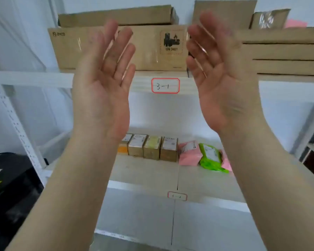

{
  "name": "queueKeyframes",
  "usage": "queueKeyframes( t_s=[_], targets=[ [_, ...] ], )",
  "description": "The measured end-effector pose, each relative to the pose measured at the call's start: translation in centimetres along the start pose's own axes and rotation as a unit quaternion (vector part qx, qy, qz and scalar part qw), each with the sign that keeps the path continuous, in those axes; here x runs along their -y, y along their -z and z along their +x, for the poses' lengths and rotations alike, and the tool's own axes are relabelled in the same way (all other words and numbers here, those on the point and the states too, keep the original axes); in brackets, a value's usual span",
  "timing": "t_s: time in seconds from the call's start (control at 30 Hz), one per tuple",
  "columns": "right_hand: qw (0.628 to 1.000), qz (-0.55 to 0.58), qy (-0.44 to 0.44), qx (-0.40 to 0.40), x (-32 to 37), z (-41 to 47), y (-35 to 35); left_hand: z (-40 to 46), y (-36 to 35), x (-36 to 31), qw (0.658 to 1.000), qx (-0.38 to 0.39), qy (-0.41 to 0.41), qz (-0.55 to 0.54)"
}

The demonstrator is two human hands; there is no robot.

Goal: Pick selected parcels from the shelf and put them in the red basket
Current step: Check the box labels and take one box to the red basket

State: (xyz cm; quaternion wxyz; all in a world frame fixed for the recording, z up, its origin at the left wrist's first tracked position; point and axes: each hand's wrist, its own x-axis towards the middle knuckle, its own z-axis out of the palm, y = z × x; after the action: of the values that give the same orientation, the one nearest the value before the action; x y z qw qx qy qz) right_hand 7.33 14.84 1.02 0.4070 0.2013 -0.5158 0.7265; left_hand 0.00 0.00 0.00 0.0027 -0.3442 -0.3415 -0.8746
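My left hand (105, 84) and my right hand (219, 78) are raised in front of the shelf, palms facing each other, fingers apart, holding nothing. Behind them on the upper shelf lies a long brown carton (149, 49) with a UN 3481 battery mark. On the lower shelf (147, 173) stands a row of small brown boxes (152, 148) with labels. To their right lie a pink soft parcel (188, 153) and a green soft parcel (211, 157). No red basket is in view.
The shelf edge carries a red-framed tag reading 3-1 (165, 85); a second tag (177, 196) sits on the lower edge. More cartons (286, 53) are stacked at the upper right. A white shelf post (16, 124) runs down the left, with a black object (11, 187) beside it.
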Motion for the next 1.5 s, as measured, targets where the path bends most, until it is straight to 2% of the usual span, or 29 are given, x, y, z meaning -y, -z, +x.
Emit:
queueKeyframes(
  t_s=[0.2,0.47,0.73,0.97,1.2,1.5],
  targets=[
    [0.989,-0.019,-0.136,-0.047,-7.7,-2.1,-0.4,-2.3,5.0,2.3,0.990,-0.111,0.074,0.050],
    [0.962,-0.023,-0.255,-0.093,-20.3,-4.3,-5.3,-1.8,17.4,3.1,0.962,-0.222,0.110,0.112],
    [0.919,-0.001,-0.352,-0.176,-35.3,-4.3,-13.3,2.5,33.2,2.9,0.930,-0.257,0.199,0.170],
    [0.850,-0.028,-0.477,-0.222,-45.6,-3.5,-17.9,6.8,44.0,3.3,0.890,-0.283,0.301,0.193],
    [0.795,-0.042,-0.543,-0.266,-53.7,-2.1,-18.2,10.8,50.1,7.5,0.855,-0.312,0.375,0.178],
    [0.741,-0.059,-0.602,-0.292,-63.2,2.0,-16.9,17.4,55.8,13.8,0.814,-0.351,0.424,0.184]
  ],
)
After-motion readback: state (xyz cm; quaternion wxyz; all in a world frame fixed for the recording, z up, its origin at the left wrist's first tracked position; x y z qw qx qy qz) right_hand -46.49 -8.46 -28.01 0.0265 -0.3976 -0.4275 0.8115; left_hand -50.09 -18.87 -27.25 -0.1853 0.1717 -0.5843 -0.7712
